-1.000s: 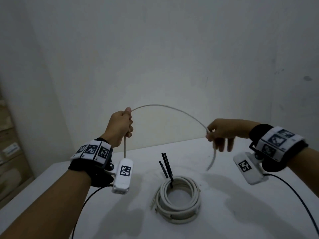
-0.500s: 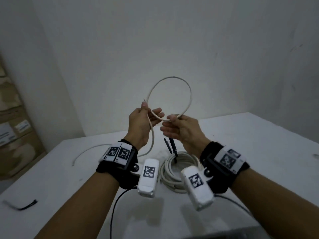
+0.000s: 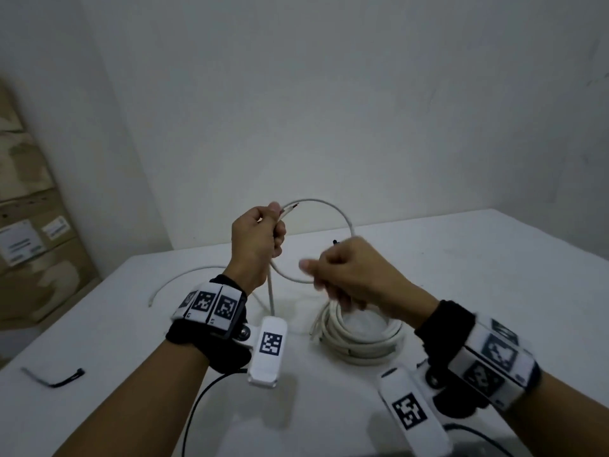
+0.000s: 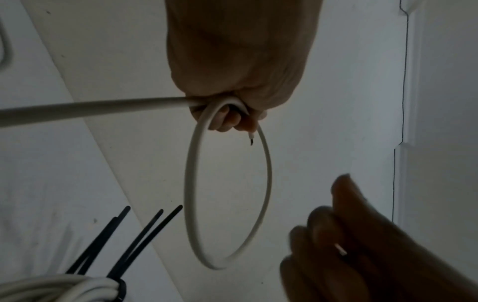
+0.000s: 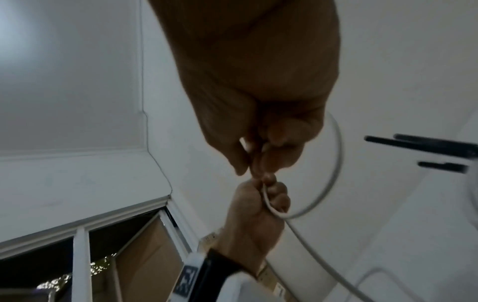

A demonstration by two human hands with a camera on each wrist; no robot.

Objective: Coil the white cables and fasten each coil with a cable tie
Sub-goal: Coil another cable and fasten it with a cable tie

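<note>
My left hand (image 3: 260,239) grips a thin white cable (image 3: 329,206) bent into one loop held upright above the table. Its bare end sticks out past the thumb. From that fist the cable drops to the table and trails off to the left. In the left wrist view the loop (image 4: 190,183) hangs free below the left hand (image 4: 232,81). My right hand (image 3: 349,272) is blurred, fingers curled, just in front of the loop, and appears to hold nothing. A finished white coil (image 3: 359,339) with black cable ties (image 4: 145,235) lies under it.
A loose black cable tie (image 3: 56,379) lies near the white table's (image 3: 494,291) left front edge. Cardboard boxes (image 3: 29,225) are stacked against the wall at the left. The wall stands close behind the table.
Both hands have come down and closer together. The loop, earlier held by both hands, now sits in the left hand alone, and the right hand has dropped toward the finished coil.
</note>
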